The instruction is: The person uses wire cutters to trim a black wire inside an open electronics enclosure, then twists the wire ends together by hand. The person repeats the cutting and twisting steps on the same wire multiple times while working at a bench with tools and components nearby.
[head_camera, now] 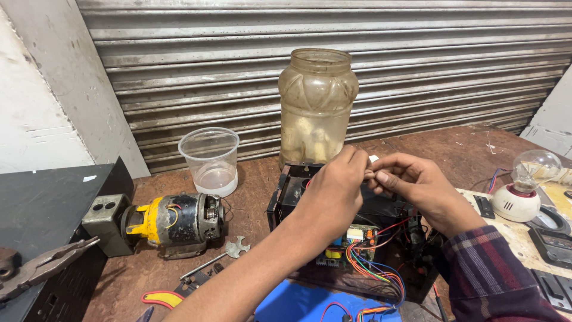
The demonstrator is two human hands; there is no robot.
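Observation:
My left hand [331, 195] and my right hand [417, 186] meet fingertip to fingertip above an open black device case [286, 197]. Together they pinch something small and pale between the fingers; what it is I cannot tell. Below the hands lies a circuit board [351, 241] with a bundle of coloured wires [375, 271] running toward me. My right arm wears a plaid sleeve [494, 277]. My left forearm crosses over the front of the case.
A tall cloudy plastic jar [317, 104] stands behind the case, a clear plastic cup [210, 160] to its left. A yellow-and-black motor [170, 223] lies at left, pliers [42, 268] on a dark box. A bulb on a white holder [527, 188] stands right.

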